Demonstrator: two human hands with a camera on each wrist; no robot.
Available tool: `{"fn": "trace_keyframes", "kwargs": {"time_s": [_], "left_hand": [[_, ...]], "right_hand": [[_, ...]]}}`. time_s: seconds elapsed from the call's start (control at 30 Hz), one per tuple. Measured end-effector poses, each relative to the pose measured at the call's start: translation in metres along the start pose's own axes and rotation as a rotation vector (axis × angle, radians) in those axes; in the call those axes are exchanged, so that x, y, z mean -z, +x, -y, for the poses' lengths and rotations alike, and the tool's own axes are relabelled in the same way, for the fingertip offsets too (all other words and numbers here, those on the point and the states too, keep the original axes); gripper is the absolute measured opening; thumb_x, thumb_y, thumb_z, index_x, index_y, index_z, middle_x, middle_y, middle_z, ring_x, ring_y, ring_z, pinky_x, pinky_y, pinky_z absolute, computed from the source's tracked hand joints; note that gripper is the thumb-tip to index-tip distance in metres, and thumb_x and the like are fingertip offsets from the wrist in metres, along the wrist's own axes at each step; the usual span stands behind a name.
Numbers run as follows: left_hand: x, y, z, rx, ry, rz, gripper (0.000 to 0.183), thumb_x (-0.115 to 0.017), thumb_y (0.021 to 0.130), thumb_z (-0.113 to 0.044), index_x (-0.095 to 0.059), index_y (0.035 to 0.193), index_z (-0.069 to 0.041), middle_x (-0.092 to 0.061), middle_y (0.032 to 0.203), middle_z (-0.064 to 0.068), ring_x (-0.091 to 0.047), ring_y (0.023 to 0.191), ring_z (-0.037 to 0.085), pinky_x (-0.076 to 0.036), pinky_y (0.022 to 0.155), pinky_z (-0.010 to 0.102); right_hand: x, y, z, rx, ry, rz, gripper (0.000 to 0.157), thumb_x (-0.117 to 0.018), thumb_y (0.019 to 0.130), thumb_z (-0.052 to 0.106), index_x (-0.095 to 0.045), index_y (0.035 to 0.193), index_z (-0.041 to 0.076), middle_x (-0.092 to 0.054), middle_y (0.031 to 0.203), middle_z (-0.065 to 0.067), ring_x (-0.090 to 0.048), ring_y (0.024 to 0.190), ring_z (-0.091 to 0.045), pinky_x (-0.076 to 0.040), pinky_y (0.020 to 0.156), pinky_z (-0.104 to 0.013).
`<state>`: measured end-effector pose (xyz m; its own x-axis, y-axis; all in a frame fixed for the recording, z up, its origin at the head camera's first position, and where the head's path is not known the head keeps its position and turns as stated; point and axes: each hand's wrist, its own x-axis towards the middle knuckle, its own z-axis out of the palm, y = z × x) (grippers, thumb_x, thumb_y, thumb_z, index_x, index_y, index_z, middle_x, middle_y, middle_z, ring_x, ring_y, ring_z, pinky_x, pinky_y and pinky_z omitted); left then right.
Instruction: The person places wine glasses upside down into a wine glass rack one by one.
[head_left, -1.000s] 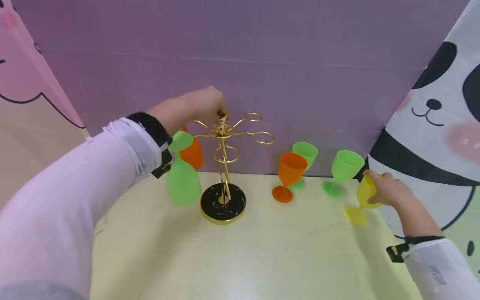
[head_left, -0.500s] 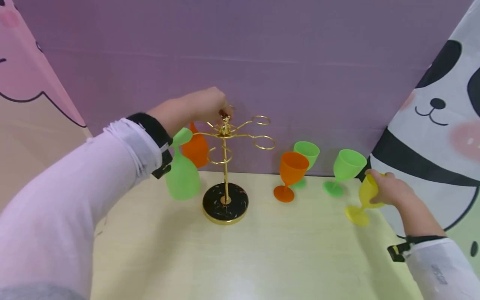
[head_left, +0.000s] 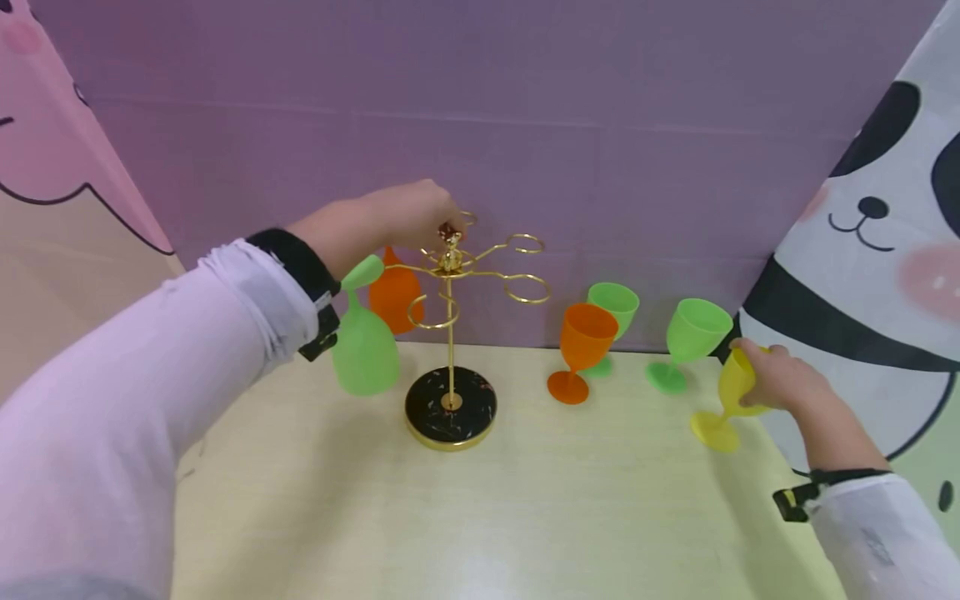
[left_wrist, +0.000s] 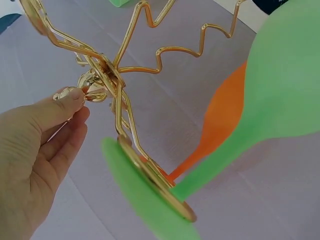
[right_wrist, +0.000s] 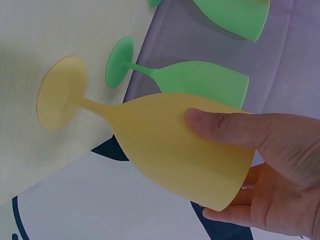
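Note:
My left hand (head_left: 420, 212) pinches the gold knob (left_wrist: 90, 87) at the top of a gold goblet stand (head_left: 427, 408) with a round black marbled base. A green goblet (head_left: 366, 354) and an orange goblet (head_left: 397, 298) hang upside down by their feet from rings on the stand's left side. Other rings (head_left: 527, 289) of the stand hold nothing. At the far right, my right hand (head_left: 787, 379) grips a yellow goblet (right_wrist: 170, 140) by its bowl, thumb on the near side. That goblet is upright, its foot at the tabletop; the right wrist view shows it sideways.
Between stand and right hand, an orange goblet (head_left: 587, 337) stands upright before a green goblet (head_left: 618, 300). Another green goblet (head_left: 697, 329) stands just left of the yellow one. A purple cloth (head_left: 480, 125) rises behind the pale table (head_left: 525, 500); a panda-print cloth (head_left: 862, 250) borders the right.
The stand's rings have turned under my left hand, with the front ring shifting left. The hanging orange goblet has come more into view. My right hand keeps its grip on the yellow goblet.

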<state>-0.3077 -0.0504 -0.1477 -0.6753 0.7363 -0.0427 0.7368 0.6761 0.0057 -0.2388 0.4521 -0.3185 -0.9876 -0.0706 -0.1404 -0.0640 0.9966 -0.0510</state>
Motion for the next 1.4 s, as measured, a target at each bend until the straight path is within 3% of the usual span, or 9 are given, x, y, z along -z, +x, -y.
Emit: {"fn": "trace_keyframes", "kwargs": {"time_s": [0.37,0.53,0.7,0.93,1.13,1.27,1.4], "left_hand": [[-0.001,0.006,-0.001,0.033,-0.008,0.038,0.029,-0.058,0.086,-0.006,-0.062,0.115,-0.010,-0.063,0.110,0.009,-0.056,0.090,0.020,-0.049,0.083,0.032],[-0.001,0.007,-0.002,0.043,0.017,0.059,0.024,-0.056,0.088,-0.008,-0.063,0.111,-0.011,-0.063,0.106,0.008,-0.054,0.087,0.021,-0.049,0.080,0.032],[-0.001,0.006,-0.003,0.061,0.024,0.053,0.015,-0.055,0.089,-0.010,-0.063,0.101,-0.014,-0.062,0.098,0.006,-0.052,0.084,0.021,-0.048,0.075,0.032],[-0.002,0.005,-0.004,0.069,0.009,0.055,0.012,-0.055,0.090,-0.015,-0.062,0.100,-0.015,-0.063,0.097,0.005,-0.053,0.085,0.020,-0.047,0.075,0.033],[-0.003,0.003,-0.005,0.060,0.019,0.056,0.008,-0.055,0.091,-0.018,-0.057,0.093,-0.011,-0.058,0.091,0.007,-0.050,0.081,0.022,-0.044,0.069,0.032],[-0.002,-0.002,-0.005,0.069,0.003,0.044,0.031,-0.053,0.092,-0.021,-0.053,0.122,-0.013,-0.055,0.120,0.009,-0.049,0.104,0.024,-0.044,0.088,0.040],[0.000,-0.011,-0.008,0.106,-0.015,-0.043,0.049,-0.050,0.094,-0.027,-0.036,0.139,-0.017,-0.040,0.140,0.009,-0.036,0.125,0.026,-0.034,0.103,0.046]], "right_hand": [[0.001,-0.004,-0.003,-0.044,0.016,0.010,0.094,-0.081,0.061,0.033,-0.025,0.131,0.004,-0.034,0.108,-0.044,-0.042,0.086,-0.058,-0.043,0.056,-0.059],[0.003,-0.006,-0.003,-0.047,0.003,0.006,0.094,-0.081,0.060,0.034,-0.025,0.130,0.004,-0.035,0.105,-0.043,-0.043,0.083,-0.056,-0.044,0.054,-0.057],[0.016,-0.012,-0.002,-0.058,-0.022,-0.047,0.095,-0.081,0.058,0.036,-0.026,0.129,0.005,-0.036,0.100,-0.041,-0.043,0.078,-0.054,-0.043,0.049,-0.051],[0.039,-0.031,0.005,-0.119,-0.022,-0.078,0.097,-0.082,0.059,0.037,-0.024,0.130,0.005,-0.032,0.100,-0.041,-0.039,0.079,-0.054,-0.041,0.052,-0.056],[0.058,-0.044,0.022,-0.166,-0.058,-0.166,0.097,-0.083,0.056,0.035,-0.025,0.129,0.006,-0.032,0.099,-0.039,-0.041,0.077,-0.053,-0.041,0.050,-0.056],[0.068,-0.052,0.032,-0.163,-0.062,-0.233,0.095,-0.082,0.057,0.031,-0.026,0.129,0.006,-0.032,0.100,-0.039,-0.042,0.075,-0.053,-0.041,0.047,-0.053],[0.074,-0.061,0.043,-0.177,-0.041,-0.293,0.096,-0.083,0.059,0.027,-0.024,0.132,0.006,-0.030,0.102,-0.039,-0.040,0.077,-0.053,-0.042,0.046,-0.052]]}}
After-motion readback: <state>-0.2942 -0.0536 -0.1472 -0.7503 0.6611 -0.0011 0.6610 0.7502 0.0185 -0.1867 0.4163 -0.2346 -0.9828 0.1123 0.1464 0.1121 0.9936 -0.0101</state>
